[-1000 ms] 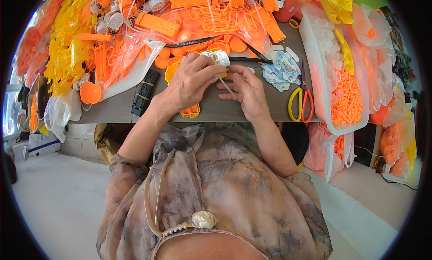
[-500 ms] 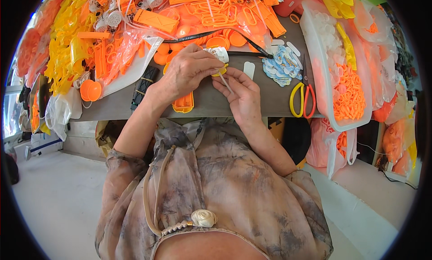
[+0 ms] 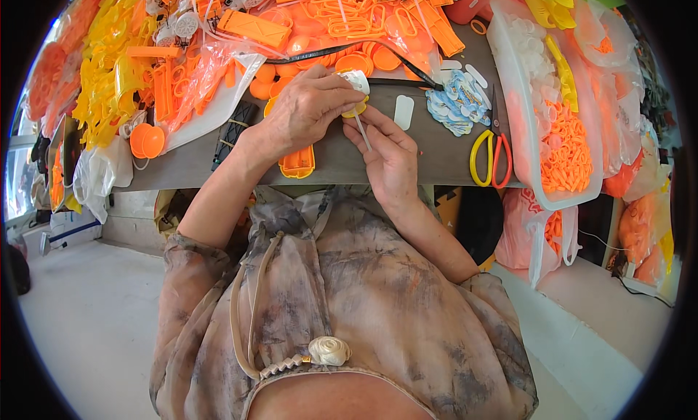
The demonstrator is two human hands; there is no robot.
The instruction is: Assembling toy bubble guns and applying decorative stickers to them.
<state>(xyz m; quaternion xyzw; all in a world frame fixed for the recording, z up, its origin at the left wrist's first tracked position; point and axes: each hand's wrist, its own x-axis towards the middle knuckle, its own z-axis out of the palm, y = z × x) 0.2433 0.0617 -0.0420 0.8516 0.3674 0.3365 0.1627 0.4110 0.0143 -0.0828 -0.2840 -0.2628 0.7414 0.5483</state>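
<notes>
Just above the near part of the table, my left hand (image 3: 311,106) is closed on a small round plastic part (image 3: 355,81), white on top with a yellow lower rim. My right hand (image 3: 391,151) meets it from the right, fingers pinched at a thin white strip (image 3: 363,132) that hangs down from the yellow rim. The fingers of both hands hide much of the part. Below my left hand lies an orange-yellow plastic tray-like piece (image 3: 297,162). A flat white rounded piece (image 3: 403,112) rests right of my right hand.
Scissors with one yellow and one red handle (image 3: 491,158) lie at the right. Behind them is a pile of blue printed pieces (image 3: 458,104). A translucent bin (image 3: 502,71) holds small orange parts. Orange and yellow plastic parts (image 3: 254,29) heap up at the back, with a black strap (image 3: 320,54) before them.
Both hands stay on the round part with only slight finger movement. The white strip now shows more plainly between them, and the view has shifted slightly.
</notes>
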